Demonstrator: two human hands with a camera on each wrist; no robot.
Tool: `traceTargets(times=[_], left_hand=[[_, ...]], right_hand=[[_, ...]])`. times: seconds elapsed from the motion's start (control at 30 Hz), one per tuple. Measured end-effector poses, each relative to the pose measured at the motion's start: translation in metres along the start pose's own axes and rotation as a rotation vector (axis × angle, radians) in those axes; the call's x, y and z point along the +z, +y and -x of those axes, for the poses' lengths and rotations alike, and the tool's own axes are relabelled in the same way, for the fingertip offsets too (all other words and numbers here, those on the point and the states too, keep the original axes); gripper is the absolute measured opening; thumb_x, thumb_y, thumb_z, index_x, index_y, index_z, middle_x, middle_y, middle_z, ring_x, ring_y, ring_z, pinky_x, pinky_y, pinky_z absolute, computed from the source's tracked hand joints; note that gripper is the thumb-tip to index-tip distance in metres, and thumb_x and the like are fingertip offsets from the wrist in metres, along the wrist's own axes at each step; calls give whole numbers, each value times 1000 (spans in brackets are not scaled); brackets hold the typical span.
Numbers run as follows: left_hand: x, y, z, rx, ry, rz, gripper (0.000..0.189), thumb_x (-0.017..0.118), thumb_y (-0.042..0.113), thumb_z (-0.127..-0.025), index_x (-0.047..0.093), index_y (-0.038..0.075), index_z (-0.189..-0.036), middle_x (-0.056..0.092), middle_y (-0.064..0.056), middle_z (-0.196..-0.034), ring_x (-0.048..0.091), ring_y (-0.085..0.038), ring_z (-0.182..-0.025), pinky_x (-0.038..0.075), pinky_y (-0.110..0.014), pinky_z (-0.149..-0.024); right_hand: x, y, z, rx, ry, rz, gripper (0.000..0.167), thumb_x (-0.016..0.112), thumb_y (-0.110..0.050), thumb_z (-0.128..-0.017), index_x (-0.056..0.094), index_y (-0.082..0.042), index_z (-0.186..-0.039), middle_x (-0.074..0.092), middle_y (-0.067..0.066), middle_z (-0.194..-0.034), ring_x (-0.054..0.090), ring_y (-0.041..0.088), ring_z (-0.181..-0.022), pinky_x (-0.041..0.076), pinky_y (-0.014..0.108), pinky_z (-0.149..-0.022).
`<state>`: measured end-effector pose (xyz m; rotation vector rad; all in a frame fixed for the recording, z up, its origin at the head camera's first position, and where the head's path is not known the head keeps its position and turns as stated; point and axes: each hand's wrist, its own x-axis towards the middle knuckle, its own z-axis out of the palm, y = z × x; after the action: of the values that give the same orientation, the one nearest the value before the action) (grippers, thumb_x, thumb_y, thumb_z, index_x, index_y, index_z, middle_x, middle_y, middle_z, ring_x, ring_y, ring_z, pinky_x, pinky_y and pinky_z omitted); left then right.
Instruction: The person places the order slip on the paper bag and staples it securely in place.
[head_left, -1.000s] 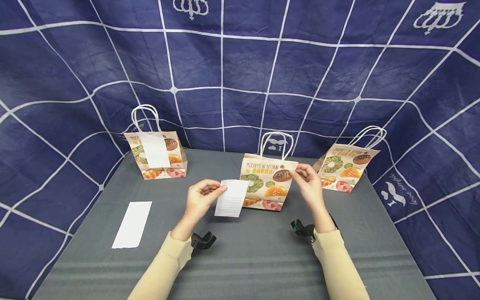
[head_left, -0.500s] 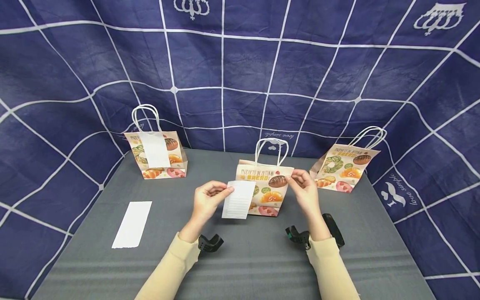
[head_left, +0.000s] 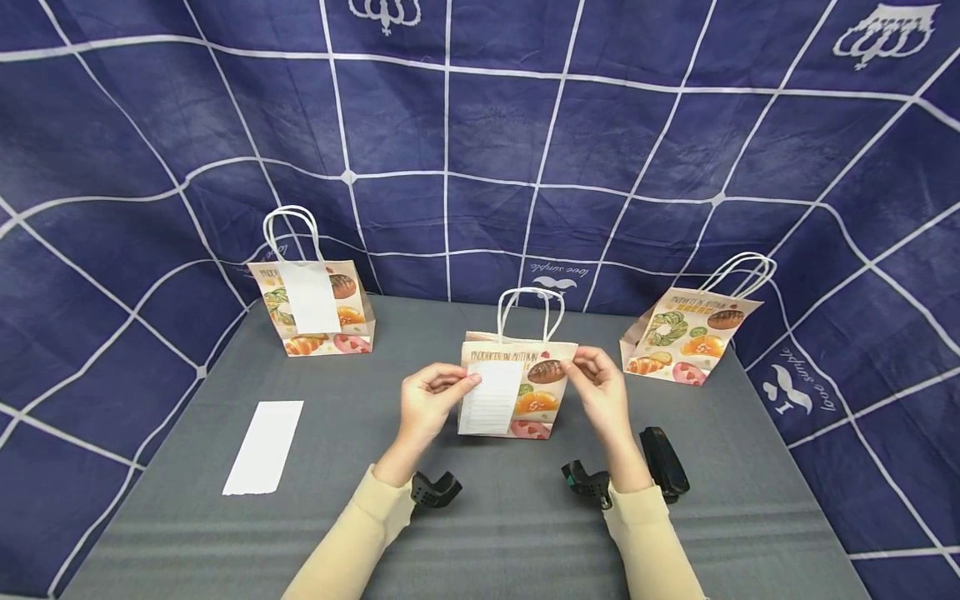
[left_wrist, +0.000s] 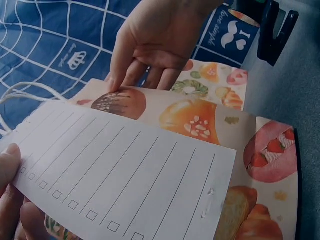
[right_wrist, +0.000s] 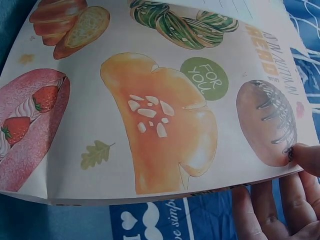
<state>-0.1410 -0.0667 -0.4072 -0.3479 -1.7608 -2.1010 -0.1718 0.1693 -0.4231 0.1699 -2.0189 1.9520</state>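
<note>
My left hand (head_left: 429, 406) pinches a white lined slip of paper (head_left: 491, 398) by its upper left side. The slip has ruled lines and small checkboxes (left_wrist: 92, 215), with a small staple-like mark near one end in the left wrist view. It overlaps the left front of a small paper bag (head_left: 538, 402) printed with breads, whose white twisted handles (head_left: 531, 293) stand up. My right hand (head_left: 602, 390) pinches this bag's upper right edge, thumb (right_wrist: 306, 158) on the front and fingers behind. The slip covers part of the bag's lettering and wreath picture.
A matching bag (head_left: 348, 292) with a white slip (head_left: 311, 296) on its front stands back left. Another (head_left: 693, 333) stands tilted back right. A blank-looking slip (head_left: 264, 447) lies left. A black stapler-like object (head_left: 663, 462) lies beside my right wrist. Blue cloth (head_left: 495, 125) hangs behind.
My right hand has drawn the middle bag left and nearer. My left hand has moved the slip right, from beside the bag to over its front.
</note>
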Motion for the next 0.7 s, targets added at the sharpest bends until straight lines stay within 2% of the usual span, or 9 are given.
traceTargets(times=[0.13, 0.37, 0.53, 0.7], left_hand=[[3, -2, 1, 4, 0, 9, 12, 70, -17, -72, 61, -19, -79, 66, -23, -73, 64, -5, -67, 51, -17, -59], [7, -3, 2, 12, 15, -16, 11, 71, -15, -73, 64, -17, -80, 64, -30, -76, 64, -6, -67, 52, -17, -61], [9, -4, 4, 8, 36, -14, 12, 72, -15, -73, 62, -16, -79, 63, -29, -74, 63, -6, -67, 51, -17, -60], [11, -5, 7, 17, 54, -16, 14, 73, -15, -72, 60, -16, -77, 62, -28, -71, 62, -5, -65, 50, -15, -57]], right_hand=[[2, -1, 3, 5, -6, -8, 19, 61, 8, -86, 53, 15, -101, 63, -11, -80, 61, 4, -80, 48, 17, -77], [5, -2, 7, 11, -13, -11, 19, 61, 7, -87, 52, 16, -101, 64, -11, -81, 60, 4, -81, 48, 17, -77], [6, -1, 10, 18, -17, -23, 19, 61, 7, -87, 52, 15, -100, 64, -10, -82, 60, 5, -82, 48, 18, -78], [7, 0, 12, -13, -21, -16, 17, 62, 7, -86, 53, 15, -99, 64, -8, -81, 60, 5, -80, 49, 18, -75]])
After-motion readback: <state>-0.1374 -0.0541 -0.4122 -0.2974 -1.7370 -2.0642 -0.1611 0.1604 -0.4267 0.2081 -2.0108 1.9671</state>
